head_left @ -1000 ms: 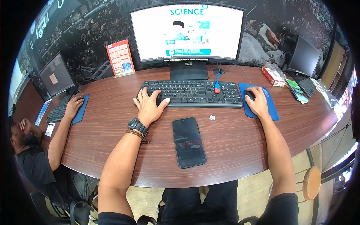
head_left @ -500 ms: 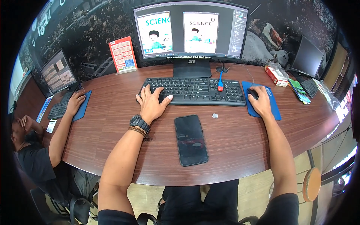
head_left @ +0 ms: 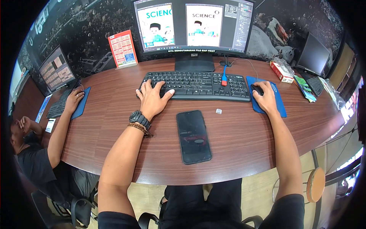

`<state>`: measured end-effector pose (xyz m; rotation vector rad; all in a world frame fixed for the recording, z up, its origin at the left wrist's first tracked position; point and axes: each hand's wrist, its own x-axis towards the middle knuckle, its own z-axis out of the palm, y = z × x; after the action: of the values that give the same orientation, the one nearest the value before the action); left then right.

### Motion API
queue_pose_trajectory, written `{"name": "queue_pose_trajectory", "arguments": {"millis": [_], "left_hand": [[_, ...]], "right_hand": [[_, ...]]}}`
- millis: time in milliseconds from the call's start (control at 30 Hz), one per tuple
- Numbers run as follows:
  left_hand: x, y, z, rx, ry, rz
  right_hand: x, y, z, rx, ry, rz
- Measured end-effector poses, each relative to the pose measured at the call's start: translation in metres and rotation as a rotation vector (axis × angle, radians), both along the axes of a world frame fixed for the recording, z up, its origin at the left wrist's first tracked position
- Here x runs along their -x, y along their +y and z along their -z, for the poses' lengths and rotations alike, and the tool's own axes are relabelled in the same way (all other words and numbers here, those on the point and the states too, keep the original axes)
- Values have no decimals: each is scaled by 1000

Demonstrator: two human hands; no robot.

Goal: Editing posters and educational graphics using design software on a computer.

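My left hand point(head_left: 154, 100) rests with fingers spread on the left end of a black keyboard point(head_left: 194, 91), thumb stretched toward its front edge. A dark watch point(head_left: 139, 118) and a brown beaded bracelet point(head_left: 137, 127) circle that wrist. My right hand point(head_left: 266, 98) is curved over a black computer mouse point(head_left: 257, 90) on a blue mouse pad point(head_left: 281, 108). Behind the keyboard, a curved monitor point(head_left: 179, 26) shows two illustrated cover pages side by side in an editing window, with panels at its right.
A dark smartphone point(head_left: 193, 136) and a small clear case point(head_left: 218, 111) lie before the keyboard. A red-tipped blue cable point(head_left: 224, 79) crosses it. A calendar point(head_left: 123, 49) stands behind; a red-white box point(head_left: 282, 72) lies right. At left, a co-worker's hand point(head_left: 74, 100) is at another computer.
The whole view has tilted slightly, so the desk sits higher in the picture. A small dark panel has appeared at the screen's upper right. Both hands keep their places.
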<state>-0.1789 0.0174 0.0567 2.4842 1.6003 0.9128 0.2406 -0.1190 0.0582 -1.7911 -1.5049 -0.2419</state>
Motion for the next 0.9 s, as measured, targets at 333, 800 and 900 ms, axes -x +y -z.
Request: {"name": "queue_pose_trajectory", "arguments": {"millis": [333, 800, 900], "left_hand": [[1, 2, 2, 4, -2, 6], [2, 8, 4, 20, -56, -16], [2, 10, 4, 0, -91, -26]], "right_hand": [[2, 0, -1, -13, -29, -28], [2, -2, -2, 0, -29, -113], [3, -3, -3, 2, -24, -112]]}}
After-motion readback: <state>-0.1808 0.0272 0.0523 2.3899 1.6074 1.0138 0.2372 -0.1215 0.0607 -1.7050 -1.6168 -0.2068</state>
